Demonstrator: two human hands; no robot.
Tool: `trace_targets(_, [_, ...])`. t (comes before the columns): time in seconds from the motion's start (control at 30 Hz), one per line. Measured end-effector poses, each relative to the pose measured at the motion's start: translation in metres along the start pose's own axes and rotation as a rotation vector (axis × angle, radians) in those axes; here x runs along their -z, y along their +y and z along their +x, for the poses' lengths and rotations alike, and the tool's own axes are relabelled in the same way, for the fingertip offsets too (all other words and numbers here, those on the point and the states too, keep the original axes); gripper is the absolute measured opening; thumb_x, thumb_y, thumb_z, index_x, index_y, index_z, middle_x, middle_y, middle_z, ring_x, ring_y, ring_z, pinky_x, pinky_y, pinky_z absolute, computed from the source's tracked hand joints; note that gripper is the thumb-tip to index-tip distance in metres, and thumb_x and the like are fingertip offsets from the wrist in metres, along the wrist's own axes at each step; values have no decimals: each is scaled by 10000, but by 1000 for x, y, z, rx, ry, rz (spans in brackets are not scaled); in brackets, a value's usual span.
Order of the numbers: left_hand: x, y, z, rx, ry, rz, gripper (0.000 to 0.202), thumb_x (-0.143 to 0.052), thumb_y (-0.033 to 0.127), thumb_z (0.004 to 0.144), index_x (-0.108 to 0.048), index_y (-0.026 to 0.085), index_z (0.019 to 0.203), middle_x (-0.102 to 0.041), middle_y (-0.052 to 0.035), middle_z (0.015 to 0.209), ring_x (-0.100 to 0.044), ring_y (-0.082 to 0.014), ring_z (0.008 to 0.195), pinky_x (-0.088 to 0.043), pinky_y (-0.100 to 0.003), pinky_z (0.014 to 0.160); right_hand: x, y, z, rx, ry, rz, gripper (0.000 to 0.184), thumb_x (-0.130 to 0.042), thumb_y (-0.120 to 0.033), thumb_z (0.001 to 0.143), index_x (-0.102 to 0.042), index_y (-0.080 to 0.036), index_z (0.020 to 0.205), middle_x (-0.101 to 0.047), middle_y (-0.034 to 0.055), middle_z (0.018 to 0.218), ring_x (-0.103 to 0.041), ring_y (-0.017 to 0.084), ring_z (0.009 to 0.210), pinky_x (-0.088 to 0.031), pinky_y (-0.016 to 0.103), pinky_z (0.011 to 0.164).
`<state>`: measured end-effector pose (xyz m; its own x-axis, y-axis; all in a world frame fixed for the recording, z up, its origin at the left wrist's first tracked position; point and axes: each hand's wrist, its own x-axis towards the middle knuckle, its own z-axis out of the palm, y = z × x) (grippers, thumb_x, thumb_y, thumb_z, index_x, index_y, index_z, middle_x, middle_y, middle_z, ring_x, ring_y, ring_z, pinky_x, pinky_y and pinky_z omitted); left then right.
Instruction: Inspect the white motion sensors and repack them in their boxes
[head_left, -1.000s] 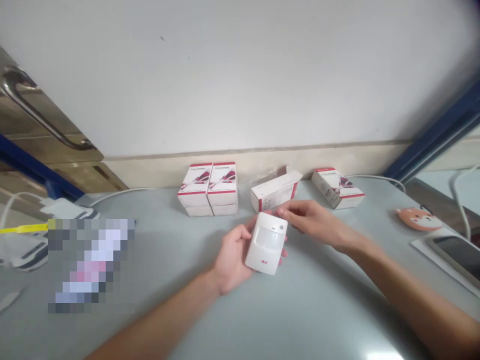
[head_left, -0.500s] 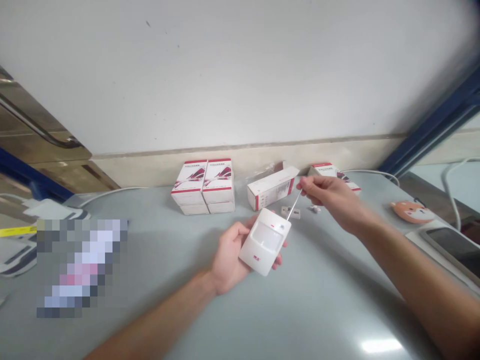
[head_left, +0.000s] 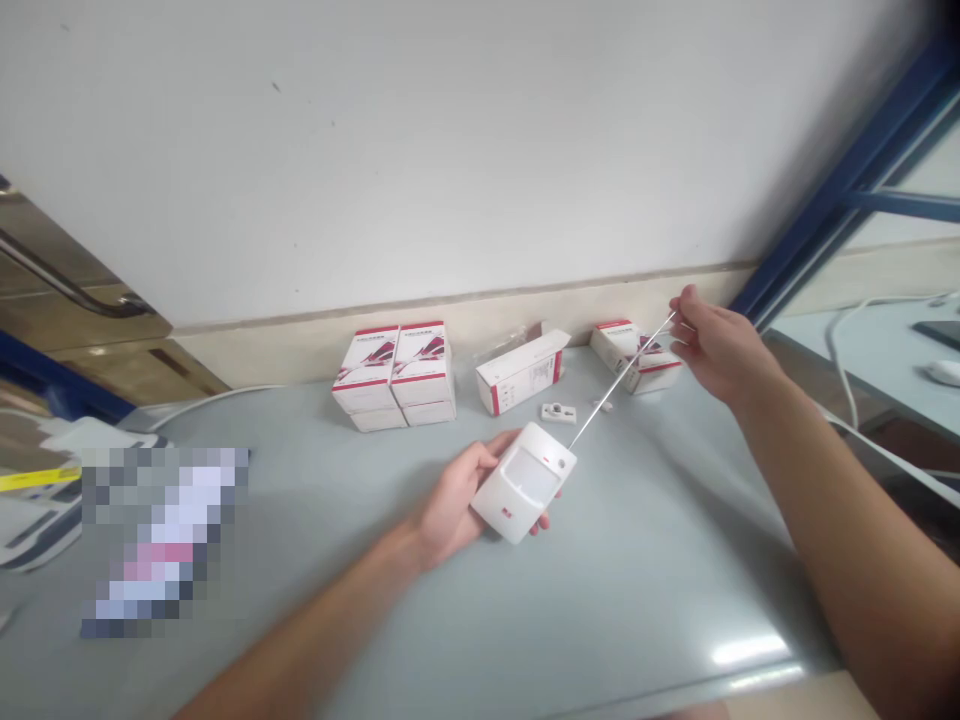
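Observation:
My left hand [head_left: 450,500] grips a white motion sensor [head_left: 523,482] with a frosted lens and a small red mark, held just above the grey table [head_left: 645,570]. A thin metal antenna [head_left: 621,381] runs from the sensor's top right corner up and to the right. My right hand [head_left: 712,345] pinches the antenna's tip, over a red and white box [head_left: 628,352] near the wall.
A stack of red and white boxes [head_left: 395,373] and an opened box [head_left: 520,371] stand along the wall. A small white part [head_left: 558,411] lies behind the sensor. A white cable [head_left: 217,398] runs at the left. A blue frame post [head_left: 840,185] rises at the right.
My right hand has drawn the antenna out from the sensor, moving up and to the right. The left hand keeps hold of the sensor. The view has shifted rightward.

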<state>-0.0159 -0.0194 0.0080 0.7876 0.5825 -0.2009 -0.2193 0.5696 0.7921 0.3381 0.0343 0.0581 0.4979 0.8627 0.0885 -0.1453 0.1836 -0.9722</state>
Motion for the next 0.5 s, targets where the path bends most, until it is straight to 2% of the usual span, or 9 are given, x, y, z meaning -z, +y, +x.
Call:
trace_targets(0.1, [1,-1,0,5,-20,-12,456,-389,318,931,-558,195,1336,-759,-148,1028,-756,-321,760,-509,-416,748,0,-2,0,46,-36,61,474,-898,-592,767,-689,-172,831,-411,-39,750,-318,67,605,-306,165,449])
trace_targets(0.17, [1,-1,-1,-4,-21,-50,442,-397,315,920,-566,189,1308,-767,-160,1028,-760,-333,768,-507,-426,759,-4,0,-1,63,-73,100,452,-893,-588,774,-695,-188,849,-472,-29,799,-354,61,604,-353,169,466])
trace_targets(0.3, [-4,2,-5,-34,8,-124,466,-445,304,891,-571,189,1325,-766,-162,1083,-771,-361,828,-497,-436,799,-11,5,-4,13,-145,70,330,-902,-444,788,-757,-265,1024,-592,-13,919,-463,77,638,-472,203,538])
trace_targets(0.37, [-6,3,-6,-33,24,-138,500,-457,296,876,-569,189,1352,-763,-170,1115,-771,-370,841,-492,-444,816,-13,6,-5,-6,-158,42,345,-896,-385,781,-755,-291,1081,-637,-6,974,-506,89,657,-490,215,546])
trace_targets(0.5, [-8,6,-7,-22,39,-143,520,-467,261,863,-576,172,1363,-768,-185,1130,-773,-374,875,-485,-452,860,-13,4,-5,-13,-154,40,408,-889,-365,755,-728,-308,1125,-695,5,1066,-573,104,689,-520,234,566])
